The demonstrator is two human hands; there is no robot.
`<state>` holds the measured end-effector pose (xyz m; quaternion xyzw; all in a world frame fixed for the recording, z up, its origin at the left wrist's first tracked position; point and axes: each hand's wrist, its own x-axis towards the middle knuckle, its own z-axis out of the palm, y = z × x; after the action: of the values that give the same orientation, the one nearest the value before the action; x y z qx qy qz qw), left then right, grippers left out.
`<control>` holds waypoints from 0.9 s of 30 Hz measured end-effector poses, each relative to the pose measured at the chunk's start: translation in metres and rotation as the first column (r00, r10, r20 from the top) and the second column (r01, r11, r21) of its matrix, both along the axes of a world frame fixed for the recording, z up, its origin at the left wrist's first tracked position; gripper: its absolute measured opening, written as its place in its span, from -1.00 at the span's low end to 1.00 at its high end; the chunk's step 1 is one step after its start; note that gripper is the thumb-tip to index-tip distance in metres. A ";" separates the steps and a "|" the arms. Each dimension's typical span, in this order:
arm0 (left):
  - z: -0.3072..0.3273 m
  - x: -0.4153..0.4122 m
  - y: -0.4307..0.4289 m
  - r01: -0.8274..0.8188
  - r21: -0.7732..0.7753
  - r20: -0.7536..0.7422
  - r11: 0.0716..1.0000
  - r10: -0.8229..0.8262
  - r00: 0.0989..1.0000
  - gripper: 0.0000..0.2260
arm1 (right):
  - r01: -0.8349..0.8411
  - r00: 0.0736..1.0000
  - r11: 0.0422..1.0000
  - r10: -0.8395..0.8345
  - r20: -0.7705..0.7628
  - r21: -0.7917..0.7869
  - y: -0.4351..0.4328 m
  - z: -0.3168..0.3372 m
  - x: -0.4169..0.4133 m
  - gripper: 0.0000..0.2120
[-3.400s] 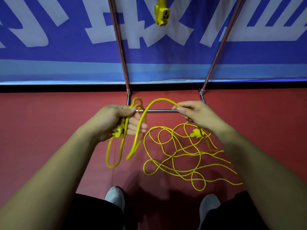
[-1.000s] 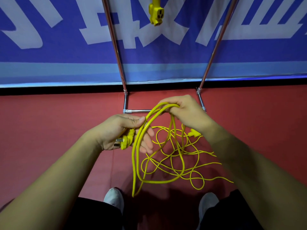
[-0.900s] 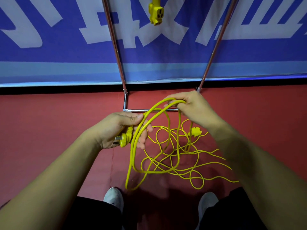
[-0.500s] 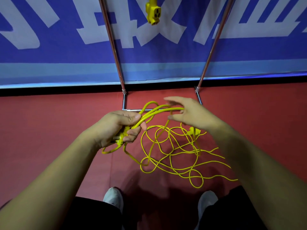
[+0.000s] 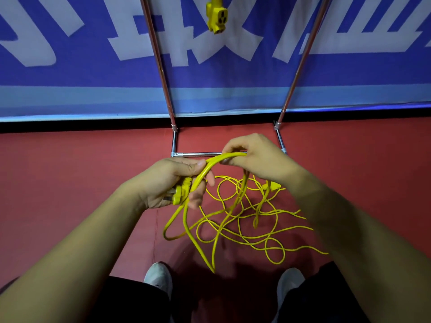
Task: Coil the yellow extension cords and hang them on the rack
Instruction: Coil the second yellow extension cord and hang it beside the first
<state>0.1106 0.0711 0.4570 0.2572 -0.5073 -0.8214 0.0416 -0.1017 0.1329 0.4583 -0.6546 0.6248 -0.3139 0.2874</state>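
Note:
A thin yellow extension cord (image 5: 245, 220) lies tangled on the red floor in front of me. My left hand (image 5: 170, 180) is closed around its plug end (image 5: 179, 194) and a few hanging loops that droop toward my shoes. My right hand (image 5: 254, 157) pinches the cord just right of the left hand, forming an arch between them. The cord's other connector (image 5: 271, 186) lies on the floor under my right wrist. The metal rack (image 5: 161, 64) stands ahead; a second yellow socket (image 5: 217, 16) hangs from it at the top.
The rack's two slanted chrome poles meet a low crossbar (image 5: 198, 154) on the floor just beyond my hands. A blue banner wall (image 5: 70, 78) with white letters stands behind. My two white shoes (image 5: 158, 276) are at the bottom.
My right hand has closed on the cord again and drawn a new length up toward the left hand. The loops under the left hand hang lower than half a second ago.

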 end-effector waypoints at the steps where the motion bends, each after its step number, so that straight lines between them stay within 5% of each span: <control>1: 0.000 -0.002 0.001 0.000 0.001 -0.008 1.000 0.000 1.000 -0.68 | -0.006 1.000 1.000 0.007 -0.002 0.019 0.000 0.000 -0.001 -0.95; 8: -0.001 0.001 -0.006 -0.005 0.171 -0.178 0.985 0.036 0.983 -0.67 | 0.014 0.998 0.998 -0.009 -0.067 0.069 0.002 -0.013 -0.024 -0.90; 13: 0.007 0.016 -0.019 -0.131 0.177 -0.323 0.975 0.183 0.929 -0.78 | 0.187 0.978 0.962 -0.201 0.054 0.200 0.000 -0.047 -0.055 -0.96; 16: 0.012 0.022 -0.028 -0.226 0.194 -0.344 0.955 0.282 0.896 -0.74 | 0.129 0.966 0.933 -0.195 0.172 0.336 0.000 -0.074 -0.060 -0.91; 20: 0.012 0.026 -0.038 -0.060 0.346 -0.491 0.936 0.235 0.839 -0.75 | 0.145 0.964 0.886 -0.227 0.140 0.441 0.007 -0.098 -0.057 -0.93; 24: 0.010 0.026 -0.041 -0.120 0.312 -0.455 0.943 0.259 0.852 -0.74 | 0.246 0.958 0.841 -0.286 0.009 0.482 0.008 -0.120 -0.051 -0.80; 27: 0.014 0.026 -0.041 -0.317 0.140 -0.364 0.938 0.347 0.864 -0.73 | 0.293 0.919 0.835 -0.381 0.104 0.467 0.003 -0.125 -0.046 -0.83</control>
<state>0.1362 0.0305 0.4712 0.1766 -0.4063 -0.8546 0.2709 -0.1477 0.1363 0.3334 -0.4177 0.7544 -0.2714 0.4276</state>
